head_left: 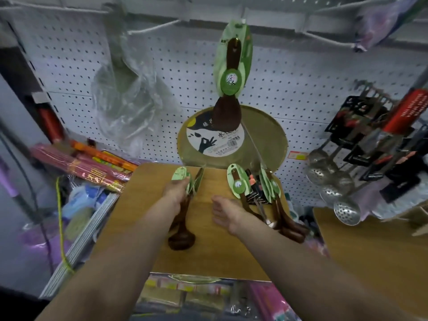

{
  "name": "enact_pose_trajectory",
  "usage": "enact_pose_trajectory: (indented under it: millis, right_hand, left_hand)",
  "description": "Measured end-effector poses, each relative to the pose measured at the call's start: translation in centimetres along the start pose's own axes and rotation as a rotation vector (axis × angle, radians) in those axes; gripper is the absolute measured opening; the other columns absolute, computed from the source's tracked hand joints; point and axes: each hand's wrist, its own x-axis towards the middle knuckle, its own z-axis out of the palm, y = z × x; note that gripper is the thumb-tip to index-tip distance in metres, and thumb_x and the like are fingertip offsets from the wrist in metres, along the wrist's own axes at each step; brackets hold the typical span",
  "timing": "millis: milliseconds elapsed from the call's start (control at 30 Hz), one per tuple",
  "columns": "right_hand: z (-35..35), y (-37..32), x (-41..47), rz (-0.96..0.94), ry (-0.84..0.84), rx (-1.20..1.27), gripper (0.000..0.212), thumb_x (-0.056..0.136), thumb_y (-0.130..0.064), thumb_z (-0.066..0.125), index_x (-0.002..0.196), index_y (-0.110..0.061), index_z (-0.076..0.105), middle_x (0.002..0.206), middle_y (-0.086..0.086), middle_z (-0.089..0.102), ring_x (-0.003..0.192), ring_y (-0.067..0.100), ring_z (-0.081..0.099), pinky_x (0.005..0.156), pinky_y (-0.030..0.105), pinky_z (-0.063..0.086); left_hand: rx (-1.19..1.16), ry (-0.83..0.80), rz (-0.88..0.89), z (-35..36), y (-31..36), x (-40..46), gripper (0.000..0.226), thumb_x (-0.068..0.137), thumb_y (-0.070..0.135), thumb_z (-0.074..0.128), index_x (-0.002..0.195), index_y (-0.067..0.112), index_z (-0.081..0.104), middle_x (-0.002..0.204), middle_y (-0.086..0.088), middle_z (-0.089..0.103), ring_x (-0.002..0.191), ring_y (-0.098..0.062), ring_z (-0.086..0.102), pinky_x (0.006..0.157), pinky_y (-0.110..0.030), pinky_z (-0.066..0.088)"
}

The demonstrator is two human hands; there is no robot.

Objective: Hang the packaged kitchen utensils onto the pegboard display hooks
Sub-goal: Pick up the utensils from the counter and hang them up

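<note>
Wooden board point(208, 228) lies flat in front of the white pegboard point(162, 77), and both bare arms reach out over it. The left hand point(176, 193) grips a packaged spoon point(183, 205) near the board's far-left part: fingers curl round the handle just below its green card, and the dark bowl of the spoon rests on the board nearer the person. A second green card seems to sit behind the first, so the hand may be holding 2 spoons; blur hides the detail. The right hand point(225, 214) rests near the middle of the board with its fingers loose and spread, holding nothing, just beside a pile of packaged utensils point(257, 195) lying along the board's right edge, their bowls hanging past that edge.

Up on the pegboard, 1 hung spoon point(231, 72) in the same green packaging dangles from a hook point(243, 17) above the board's far edge. Behind the far edge a round golden tray point(266, 135) with a printed label leans against the pegboard. A clear plastic bag point(125, 89) hangs to the left, and steel skimmers point(333, 181) on black cards hang off to the right. Pink and orange boxes point(92, 167) are stacked beyond the board's left edge.
</note>
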Motion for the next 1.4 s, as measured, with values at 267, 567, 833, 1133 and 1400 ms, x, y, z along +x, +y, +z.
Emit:
enact_pose_trajectory:
  millis: [267,567,833,1133,1400]
  right_hand:
    - [5.5,0.7,3.1,0.095,-0.037,-0.028,0.033,0.094,-0.035,0.068,0.117,-0.013,0.063,0.108,0.002,0.063,0.098,0.017,0.059,0.095,0.035,0.054]
    - [7.8,1.2,4.3,0.129,-0.065,0.023,0.030,0.100,-0.030,0.060,0.123,-0.013,0.064,0.113,0.005,0.070,0.104,0.020,0.064,0.091,0.034,0.052]
    - [6.7,1.8,4.3,0.148,-0.006,0.042,0.028,0.096,-0.028,0.067,0.121,-0.015,0.066,0.118,0.004,0.070,0.108,0.018,0.064,0.081,0.030,0.052]
    - [5.6,1.8,4.2,0.110,0.049,0.123,0.031,0.086,-0.017,0.078,0.116,-0.014,0.069,0.109,0.008,0.073,0.098,0.020,0.068,0.078,0.034,0.058]
    - [5.2,1.2,4.2,0.043,0.102,0.138,0.024,0.082,-0.007,0.080,0.102,-0.009,0.067,0.101,0.013,0.074,0.087,0.024,0.071,0.063,0.031,0.058]
  left_hand:
    - [-0.022,-0.149,-0.069,-1.8,0.1,1.5,0.043,0.100,0.049,0.053,0.127,0.015,0.056,0.120,-0.004,0.063,0.105,-0.020,0.057,0.084,-0.033,0.041]
    - [-0.115,-0.143,-0.177,-2.3,-1.8,2.4,0.058,0.097,0.062,0.046,0.129,0.017,0.061,0.108,0.002,0.068,0.095,-0.015,0.059,0.078,-0.035,0.044]
    - [-0.148,-0.189,-0.254,-1.4,-1.8,2.1,0.069,0.097,0.068,0.036,0.132,0.013,0.055,0.119,-0.008,0.062,0.108,-0.024,0.058,0.081,-0.039,0.047]
    - [-0.190,-0.206,-0.287,0.2,-0.7,0.8,0.087,0.096,0.073,0.015,0.143,0.011,0.052,0.145,-0.012,0.053,0.124,-0.029,0.050,0.103,-0.046,0.033]
    - [-0.248,-0.282,-0.280,0.3,0.4,-0.4,0.095,0.091,0.079,0.008,0.137,0.013,0.058,0.149,-0.013,0.048,0.137,-0.032,0.042,0.114,-0.056,0.025]
